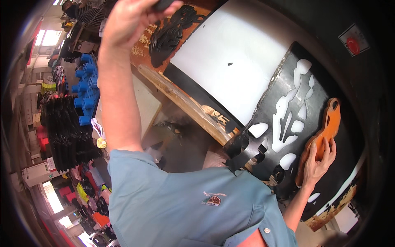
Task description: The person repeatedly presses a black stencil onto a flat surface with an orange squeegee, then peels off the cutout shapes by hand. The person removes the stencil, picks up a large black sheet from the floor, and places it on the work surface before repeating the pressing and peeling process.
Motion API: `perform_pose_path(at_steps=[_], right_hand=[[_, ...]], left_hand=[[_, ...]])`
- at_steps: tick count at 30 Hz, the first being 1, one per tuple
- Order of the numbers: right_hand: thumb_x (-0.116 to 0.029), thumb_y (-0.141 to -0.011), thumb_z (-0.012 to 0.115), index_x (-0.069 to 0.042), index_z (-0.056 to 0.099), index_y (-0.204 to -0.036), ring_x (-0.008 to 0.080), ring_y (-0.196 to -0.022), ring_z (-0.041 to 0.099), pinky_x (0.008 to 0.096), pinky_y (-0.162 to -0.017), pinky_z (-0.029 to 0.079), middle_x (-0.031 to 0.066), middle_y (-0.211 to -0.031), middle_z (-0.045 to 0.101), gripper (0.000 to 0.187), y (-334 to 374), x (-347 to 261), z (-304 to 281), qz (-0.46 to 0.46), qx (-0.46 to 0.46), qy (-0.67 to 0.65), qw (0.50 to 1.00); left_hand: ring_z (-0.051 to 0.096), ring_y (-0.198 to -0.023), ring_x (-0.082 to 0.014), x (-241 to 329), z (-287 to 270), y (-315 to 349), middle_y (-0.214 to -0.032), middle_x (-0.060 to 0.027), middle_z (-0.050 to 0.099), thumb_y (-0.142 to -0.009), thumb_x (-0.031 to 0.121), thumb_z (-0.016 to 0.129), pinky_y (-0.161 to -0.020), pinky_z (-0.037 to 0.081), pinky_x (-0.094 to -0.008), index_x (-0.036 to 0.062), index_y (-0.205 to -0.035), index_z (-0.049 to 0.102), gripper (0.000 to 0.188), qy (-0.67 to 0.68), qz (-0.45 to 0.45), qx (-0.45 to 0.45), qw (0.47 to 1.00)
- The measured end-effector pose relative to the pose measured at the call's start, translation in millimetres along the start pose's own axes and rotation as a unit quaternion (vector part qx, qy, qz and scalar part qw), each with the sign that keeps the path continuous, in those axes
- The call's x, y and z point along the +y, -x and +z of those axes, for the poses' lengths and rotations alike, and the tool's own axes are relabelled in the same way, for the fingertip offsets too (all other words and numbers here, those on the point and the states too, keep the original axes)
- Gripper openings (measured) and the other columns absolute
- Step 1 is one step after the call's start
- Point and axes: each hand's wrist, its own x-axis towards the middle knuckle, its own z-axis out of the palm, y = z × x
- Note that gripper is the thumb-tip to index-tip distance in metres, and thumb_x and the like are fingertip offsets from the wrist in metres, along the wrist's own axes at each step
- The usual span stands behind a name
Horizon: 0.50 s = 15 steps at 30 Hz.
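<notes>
My left hand (133,24), raised at the top left, has its fingers curled around a small black piece (163,4), cut off by the picture's edge. Below and right of it, a pile of cut black pieces (166,37) lies on a brown board. On the right, my right hand (320,164) grips a long orange cutting die (329,125) with curved edges, thumb and fingers over its lower half. The die lies on a black sheet (288,86) full of cut-out holes, which covers part of a white cutting board (230,53). One small black scrap (230,64) sits on the white board.
A wooden bar (181,101) runs along the board's near side. A dark machine panel with a red button (352,45) stands at the upper right. Blue plastic parts (85,90), hanging black strips (63,127) and a medal (101,142) are on the left.
</notes>
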Motion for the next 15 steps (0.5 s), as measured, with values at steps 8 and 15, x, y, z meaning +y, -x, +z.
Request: perform_pose_path(at_steps=[8,15], right_hand=[[-0.041,-0.088,0.086,-0.011,0.05,-0.16,0.041,-0.154,0.039,0.0533,-0.126,0.036,0.0204,-0.169,0.035,0.086,16.1,-3.2,-16.5,0.072,-0.061,0.028,0.995],[-0.047,-0.076,0.093,-0.006,0.041,-0.164,0.047,-0.155,0.034,0.0532,-0.127,0.032,0.0268,-0.171,0.03,0.11,28.8,-4.7,-23.4,-0.005,-0.09,0.042,0.995]], left_hand=[[0.076,-0.103,-0.0315,-198.6,-42.5,84.3,-0.124,-0.0257,0.071,-0.108,0.005,0.059,-0.09,0.069,-0.0346,-0.0136,-0.123,0.062,0.024,0.152,-0.331,0.261,0.894],[0.077,-0.105,-0.0303,-213.8,-52.2,99.5,-0.117,-0.0196,0.077,-0.095,0.022,0.077,-0.085,0.065,-0.0376,-0.0066,-0.121,0.074,0.039,-0.163,-0.362,0.353,0.847]])
